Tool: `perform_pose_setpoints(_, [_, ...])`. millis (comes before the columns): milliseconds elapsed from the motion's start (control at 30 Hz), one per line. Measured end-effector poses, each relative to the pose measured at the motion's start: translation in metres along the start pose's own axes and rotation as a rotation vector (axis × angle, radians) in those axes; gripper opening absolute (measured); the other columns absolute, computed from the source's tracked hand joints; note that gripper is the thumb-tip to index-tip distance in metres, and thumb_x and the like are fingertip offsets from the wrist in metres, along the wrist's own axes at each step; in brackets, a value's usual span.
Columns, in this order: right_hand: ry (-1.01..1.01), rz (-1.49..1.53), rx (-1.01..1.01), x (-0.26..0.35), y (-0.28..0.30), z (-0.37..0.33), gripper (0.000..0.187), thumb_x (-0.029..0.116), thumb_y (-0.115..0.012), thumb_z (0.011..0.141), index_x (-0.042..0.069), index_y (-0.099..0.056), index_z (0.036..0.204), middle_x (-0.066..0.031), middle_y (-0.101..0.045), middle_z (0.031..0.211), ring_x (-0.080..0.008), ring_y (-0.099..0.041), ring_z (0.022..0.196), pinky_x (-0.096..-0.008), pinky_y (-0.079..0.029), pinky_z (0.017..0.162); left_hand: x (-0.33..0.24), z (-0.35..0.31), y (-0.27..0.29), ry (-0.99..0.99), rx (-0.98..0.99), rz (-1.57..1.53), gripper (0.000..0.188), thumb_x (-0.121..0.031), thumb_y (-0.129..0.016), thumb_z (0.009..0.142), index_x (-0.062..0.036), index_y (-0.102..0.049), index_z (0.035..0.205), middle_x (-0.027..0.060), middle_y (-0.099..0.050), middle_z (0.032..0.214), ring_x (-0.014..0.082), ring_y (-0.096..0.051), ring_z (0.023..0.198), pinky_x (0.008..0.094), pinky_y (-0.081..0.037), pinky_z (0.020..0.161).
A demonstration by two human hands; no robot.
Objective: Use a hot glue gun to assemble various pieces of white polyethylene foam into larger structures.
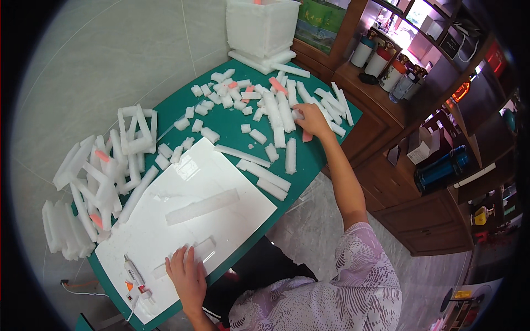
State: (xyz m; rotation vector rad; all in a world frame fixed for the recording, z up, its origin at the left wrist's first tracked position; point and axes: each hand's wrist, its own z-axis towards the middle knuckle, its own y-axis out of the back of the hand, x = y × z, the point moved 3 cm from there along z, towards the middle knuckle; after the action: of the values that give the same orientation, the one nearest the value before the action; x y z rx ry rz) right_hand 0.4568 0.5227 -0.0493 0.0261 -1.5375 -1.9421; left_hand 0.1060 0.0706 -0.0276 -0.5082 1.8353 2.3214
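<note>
White board (138, 226) bears foam strip (206, 247) under left hand (187, 276), fingers slightly apart, best pressing lightly; beyond board, right hand (312, 119), grip unclear.

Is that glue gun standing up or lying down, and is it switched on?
Lying down: the glue gun shows side-on, stretched along the white board, with no hand on it. Whether it's on, I cannot tell.

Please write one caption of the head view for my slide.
Left hand resting on a foam strip on the white board; right hand among foam pieces on the green table.
</note>
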Motion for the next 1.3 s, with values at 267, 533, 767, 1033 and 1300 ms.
perform_pose_setpoints(267, [-0.004,0.128,-0.243,0.018,0.031,-0.013,0.041,0.009,-0.07,0.07,0.004,-0.067,0.111,-0.0184,-0.061,0.098,-0.0374,-0.06,0.095,-0.0432,-0.049,0.085,0.005,-0.005,-0.003,0.008,-0.013,-0.007,0.051,-0.004,-0.065,0.083,-0.0059,-0.053,0.133,0.0149,-0.052,0.135,0.0354,-0.047,0.128,0.06,-0.024,0.115])
perform_pose_setpoints(533, [-0.109,0.18,-0.306,0.028,0.044,-0.026,0.038,0.009,-0.08,0.073,0.004,-0.067,0.109,-0.0134,-0.063,0.097,-0.0256,-0.064,0.083,-0.0351,-0.054,0.072,0.005,-0.006,-0.006,0.003,-0.062,0.005,0.049,-0.004,-0.064,0.083,-0.0064,-0.056,0.131,0.0146,-0.052,0.135,0.0348,-0.047,0.129,0.0603,-0.022,0.116])
perform_pose_setpoints(767, [-0.059,0.222,-0.292,0.029,0.038,-0.025,0.042,0.01,-0.078,0.076,0.007,-0.067,0.116,-0.0169,-0.068,0.091,-0.0276,-0.066,0.081,-0.0354,-0.053,0.071,0.015,-0.011,0.011,0.036,-0.143,-0.012,0.046,-0.003,-0.065,0.081,-0.0062,-0.058,0.127,0.0139,-0.053,0.133,0.0345,-0.048,0.128,0.0591,-0.024,0.115])
perform_pose_setpoints(1033, [-0.38,1.101,-0.187,0.041,0.037,-0.019,0.034,0.017,-0.058,0.1,0.01,-0.056,0.134,-0.0014,-0.06,0.098,-0.0104,-0.061,0.076,-0.0257,-0.05,0.065,0.025,-0.024,0.02,0.068,-0.272,-0.041,0.039,0.002,-0.063,0.083,-0.0023,-0.061,0.122,0.014,-0.059,0.125,0.0344,-0.054,0.121,0.056,-0.029,0.113])
perform_pose_setpoints(1300, [-0.301,1.437,-0.108,0.052,0.111,-0.027,0.034,0.017,-0.054,0.102,0.005,-0.052,0.134,0.0058,-0.052,0.089,-0.0042,-0.038,0.059,-0.0201,-0.035,0.055,0.029,-0.032,0.021,0.04,-0.381,-0.125,0.035,0.005,-0.062,0.082,-0.0004,-0.062,0.117,0.0155,-0.063,0.114,0.0339,-0.059,0.112,0.0552,-0.033,0.111])
